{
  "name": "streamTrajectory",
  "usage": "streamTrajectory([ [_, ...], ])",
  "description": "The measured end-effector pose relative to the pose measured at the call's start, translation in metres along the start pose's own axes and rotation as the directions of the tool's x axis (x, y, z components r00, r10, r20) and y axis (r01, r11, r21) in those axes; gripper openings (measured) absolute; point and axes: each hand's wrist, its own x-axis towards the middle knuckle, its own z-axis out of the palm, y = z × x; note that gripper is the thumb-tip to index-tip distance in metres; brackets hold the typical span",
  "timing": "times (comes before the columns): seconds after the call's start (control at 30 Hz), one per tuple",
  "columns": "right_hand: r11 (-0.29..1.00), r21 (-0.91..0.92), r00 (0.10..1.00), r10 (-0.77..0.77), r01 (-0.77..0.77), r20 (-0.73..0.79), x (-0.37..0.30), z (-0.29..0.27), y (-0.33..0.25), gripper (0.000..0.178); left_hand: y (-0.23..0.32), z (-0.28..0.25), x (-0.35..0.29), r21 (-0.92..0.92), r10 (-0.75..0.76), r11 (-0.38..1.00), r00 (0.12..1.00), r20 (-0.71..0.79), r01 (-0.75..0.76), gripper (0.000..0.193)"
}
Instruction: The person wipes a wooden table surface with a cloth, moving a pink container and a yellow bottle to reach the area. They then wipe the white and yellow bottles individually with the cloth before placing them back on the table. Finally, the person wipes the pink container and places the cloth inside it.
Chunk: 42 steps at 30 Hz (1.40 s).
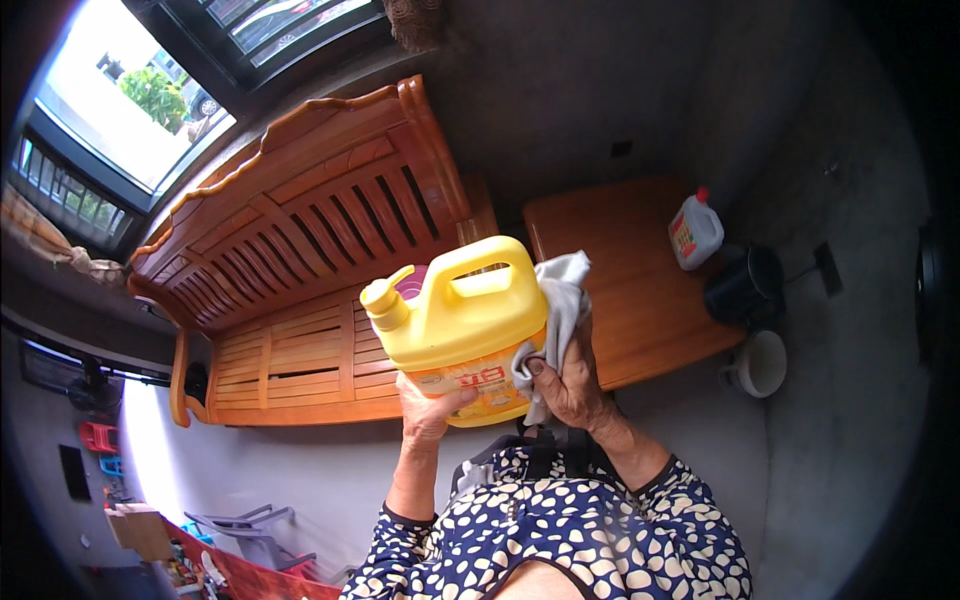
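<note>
A wooden slatted bench (300, 270) stands beside a wooden table (620, 290) bearing a white jug (694, 232)

We see daylight pouring in from the window (130, 100) at ten o'clock, blown out to white glare there. The wall toward two o'clock sits dim. Straight lines bow at the rim, corners vignette black, and focus stays fairly sharp centrally.
</note>
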Motion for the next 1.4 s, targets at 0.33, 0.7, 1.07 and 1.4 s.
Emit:
streamTrajectory([
  [0.33, 0.85, -0.499, 0.961, -0.254, 0.167, -0.112, 0.052, -0.01, -0.031, 0.039, -0.001, 0.015, 0.001, 0.259, 0.028, 0.966, 1.0, -0.013, -0.023, 0.07],
  [0.7, 0.775, -0.526, 0.93, -0.354, 0.351, 0.099, 0.051, 0.031, -0.053, 0.046, -0.006, 0.015, 0.004, 0.362, 0.197, 0.924, 0.966, -0.169, -0.125, 0.066],
  [1.07, 0.799, -0.512, 0.939, -0.34, 0.314, 0.045, 0.06, 0.044, -0.035, 0.049, -0.008, 0.007, 0.01, 0.281, 0.198, 0.951, 0.954, -0.225, -0.131, 0.061],
  [1.4, 0.991, -0.103, 0.972, 0.057, -0.082, -0.226, 0.032, 0.055, 0.01, 0.052, 0.011, 0.012, 0.018, 0.034, 0.141, 0.99, 0.965, -0.221, -0.136, 0.063],
])
